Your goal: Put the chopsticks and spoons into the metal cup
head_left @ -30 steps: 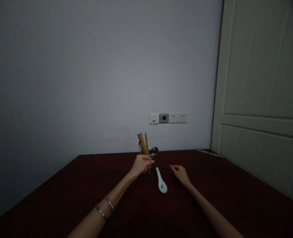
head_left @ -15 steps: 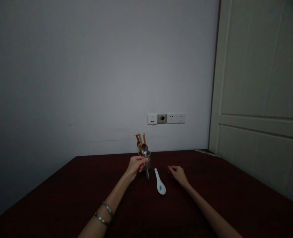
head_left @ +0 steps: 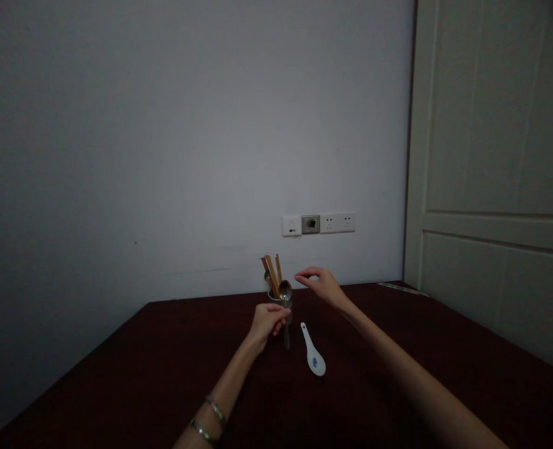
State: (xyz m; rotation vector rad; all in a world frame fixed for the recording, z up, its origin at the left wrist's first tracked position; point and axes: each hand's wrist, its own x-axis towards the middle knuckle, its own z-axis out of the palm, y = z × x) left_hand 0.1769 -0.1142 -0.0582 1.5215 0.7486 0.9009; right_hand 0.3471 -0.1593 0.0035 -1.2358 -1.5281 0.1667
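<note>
My left hand point(head_left: 267, 323) is closed around the handle of a metal spoon point(head_left: 285, 290). The spoon's bowl points up and its handle end hangs below my fingers. Behind it stands a metal cup point(head_left: 289, 313), partly hidden by the hand and spoon, with several wooden chopsticks point(head_left: 271, 274) and another small spoon point(head_left: 267, 277) sticking out of it. My right hand point(head_left: 322, 284) is raised just right of the cup, fingers stretched toward the spoon's bowl, holding nothing. In front of the cup, a white ceramic soup spoon point(head_left: 314, 357) with a blue mark lies on the table.
The dark red table point(head_left: 164, 362) reaches back to a pale wall point(head_left: 211, 156). Wall sockets point(head_left: 336, 223) sit above the cup. A light panelled door point(head_left: 495, 149) stands on the right, and a thin strip point(head_left: 401, 289) lies at the table's back right edge.
My right hand has lifted from the table and moved up and left toward the metal spoon. The left hand still holds that spoon in front of the cup. The view has shifted slightly.
</note>
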